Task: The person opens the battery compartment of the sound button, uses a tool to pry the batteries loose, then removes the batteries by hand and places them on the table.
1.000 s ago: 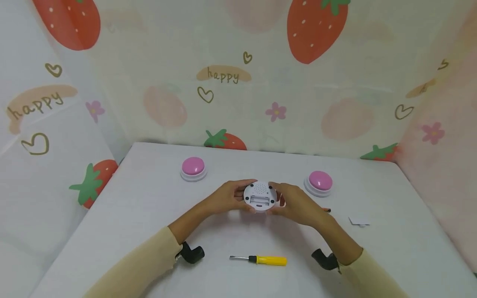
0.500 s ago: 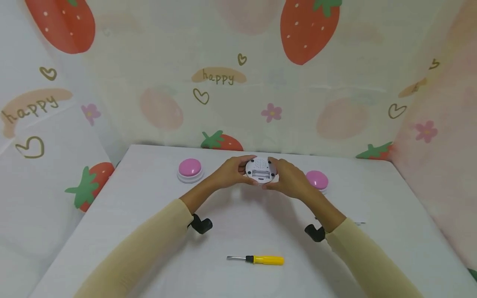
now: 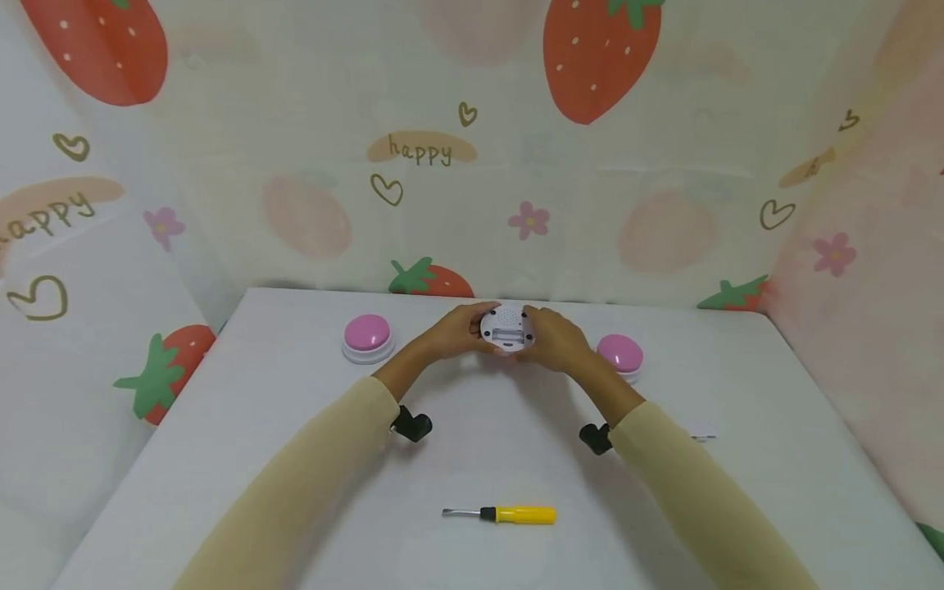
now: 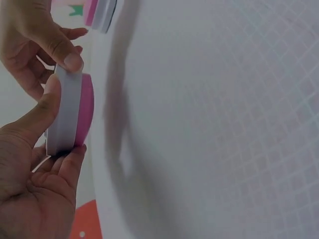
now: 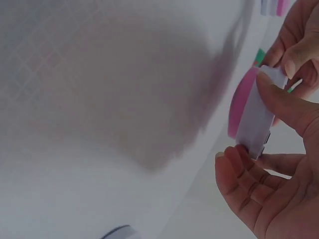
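Shifted farther forward: button unit point(image 3: 507, 325) raised above the surface point(image 3: 487, 447), pinched by left hand point(image 3: 456, 331) and right hand point(image 3: 555, 339), battery bay point(image 3: 508, 335) uncovered; step apparently positioning, next move probably needing one hand freed

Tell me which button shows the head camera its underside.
The middle button, held by the left hand and right hand; the left button and right button sit pink side up.
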{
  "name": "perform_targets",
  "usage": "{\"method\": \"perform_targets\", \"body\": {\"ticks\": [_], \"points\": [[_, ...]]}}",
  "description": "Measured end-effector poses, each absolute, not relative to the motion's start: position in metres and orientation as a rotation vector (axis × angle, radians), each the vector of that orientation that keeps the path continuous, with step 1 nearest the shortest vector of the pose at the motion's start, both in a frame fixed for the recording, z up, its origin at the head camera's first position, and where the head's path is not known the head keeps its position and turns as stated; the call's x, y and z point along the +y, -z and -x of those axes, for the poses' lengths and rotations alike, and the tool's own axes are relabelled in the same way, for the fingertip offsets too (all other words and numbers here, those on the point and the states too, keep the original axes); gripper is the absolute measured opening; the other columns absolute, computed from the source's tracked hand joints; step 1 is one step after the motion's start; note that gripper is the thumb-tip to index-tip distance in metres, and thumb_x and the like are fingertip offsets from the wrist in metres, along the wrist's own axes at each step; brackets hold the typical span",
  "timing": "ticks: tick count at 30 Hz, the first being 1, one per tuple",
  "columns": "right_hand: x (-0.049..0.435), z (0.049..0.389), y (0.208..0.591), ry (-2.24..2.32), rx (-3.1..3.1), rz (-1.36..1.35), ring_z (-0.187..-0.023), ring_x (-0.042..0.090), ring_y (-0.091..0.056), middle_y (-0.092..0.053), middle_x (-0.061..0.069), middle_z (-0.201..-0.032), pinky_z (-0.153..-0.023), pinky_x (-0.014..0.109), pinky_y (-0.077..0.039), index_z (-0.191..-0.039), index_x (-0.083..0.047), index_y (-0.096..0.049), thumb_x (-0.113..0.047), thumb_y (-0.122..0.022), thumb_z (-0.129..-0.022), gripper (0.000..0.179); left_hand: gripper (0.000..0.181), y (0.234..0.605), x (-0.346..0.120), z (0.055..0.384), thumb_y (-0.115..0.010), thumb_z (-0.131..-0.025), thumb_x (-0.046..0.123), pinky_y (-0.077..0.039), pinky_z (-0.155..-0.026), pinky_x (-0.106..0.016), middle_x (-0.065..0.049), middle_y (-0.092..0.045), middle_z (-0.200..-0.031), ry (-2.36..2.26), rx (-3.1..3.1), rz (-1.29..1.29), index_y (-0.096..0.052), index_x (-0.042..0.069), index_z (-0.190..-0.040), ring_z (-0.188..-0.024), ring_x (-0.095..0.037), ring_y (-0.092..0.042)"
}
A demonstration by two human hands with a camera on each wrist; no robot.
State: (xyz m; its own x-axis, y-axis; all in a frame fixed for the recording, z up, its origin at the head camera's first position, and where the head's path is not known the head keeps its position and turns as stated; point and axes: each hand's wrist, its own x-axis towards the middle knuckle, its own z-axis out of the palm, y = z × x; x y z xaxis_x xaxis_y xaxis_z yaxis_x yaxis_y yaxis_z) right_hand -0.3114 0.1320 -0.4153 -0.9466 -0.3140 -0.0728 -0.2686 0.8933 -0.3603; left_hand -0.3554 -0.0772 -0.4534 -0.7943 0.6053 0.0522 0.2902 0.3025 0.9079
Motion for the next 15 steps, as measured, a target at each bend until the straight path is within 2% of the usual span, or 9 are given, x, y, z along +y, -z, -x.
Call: {"method": "perform_targets", "body": {"ticks": [9,15], "points": [[0.129,0.319,0.427,0.497,2.906,0.407,-0.124,0.035,-0.055,-0.054,0.023,-0.143,-0.103,0.051,-0.047,-0.151,0.003,-0.040,-0.034,-0.085,-0.083,0.090,0.083,0.469,-0.078,0.360,-0.080,-0.087,0.005,-0.040,-0.114,-0.035,-0.018,-0.047,-0.152,-1.395,2.355,-0.768,-0.033,-0.002,-0.156,-0.132,-0.025,-0.051],[0.129,0.322,0.428,0.481,2.896,0.395,-0.121,0.034,-0.055,-0.054,0.022,-0.143,-0.102,0.051,-0.048,-0.152,0.001,-0.040,-0.035,-0.084,-0.084,0.089,0.084,0.471,-0.079,0.361,-0.079,-0.088,0.004,-0.043,-0.112,-0.034,-0.018,-0.048,-0.152,-1.414,2.335,-0.744,-0.031,-0.002,-0.157,-0.129,-0.024,-0.053]]}}
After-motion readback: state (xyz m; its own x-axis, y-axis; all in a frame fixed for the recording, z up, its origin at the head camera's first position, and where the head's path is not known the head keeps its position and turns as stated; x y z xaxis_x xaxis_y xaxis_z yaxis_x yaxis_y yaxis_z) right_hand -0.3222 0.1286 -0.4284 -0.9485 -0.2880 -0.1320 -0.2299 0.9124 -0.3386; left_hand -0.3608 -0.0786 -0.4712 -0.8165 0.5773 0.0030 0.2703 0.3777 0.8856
